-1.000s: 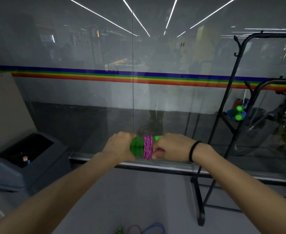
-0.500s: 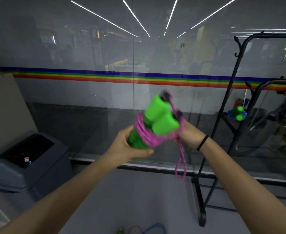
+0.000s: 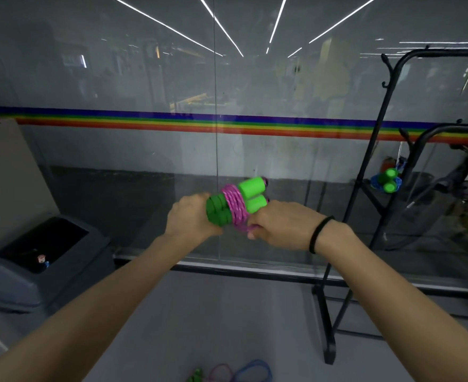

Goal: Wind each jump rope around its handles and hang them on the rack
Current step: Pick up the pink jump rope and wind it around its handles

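Note:
Two bright green handles (image 3: 250, 191) lie side by side with a pink jump rope (image 3: 236, 205) coiled around their middle. My left hand (image 3: 191, 216) grips the left ends of the handles. Just right of the coil, my right hand (image 3: 281, 226) pinches the loose pink rope end under the bundle. A black rack (image 3: 376, 172) stands at the right, and a wound blue rope with green handles (image 3: 387, 181) hangs on it. More loose ropes (image 3: 235, 373) lie on the floor at the bottom edge.
A glass wall with a rainbow stripe (image 3: 227, 124) runs straight ahead. A grey bin (image 3: 37, 260) sits low on the left beside a beige panel. The rack's black foot (image 3: 326, 326) rests on the floor to the right.
The bundle was raised and tilted up with a loop of rope hanging; now it is lowered and level again, the loose loop drawn tight into my right hand.

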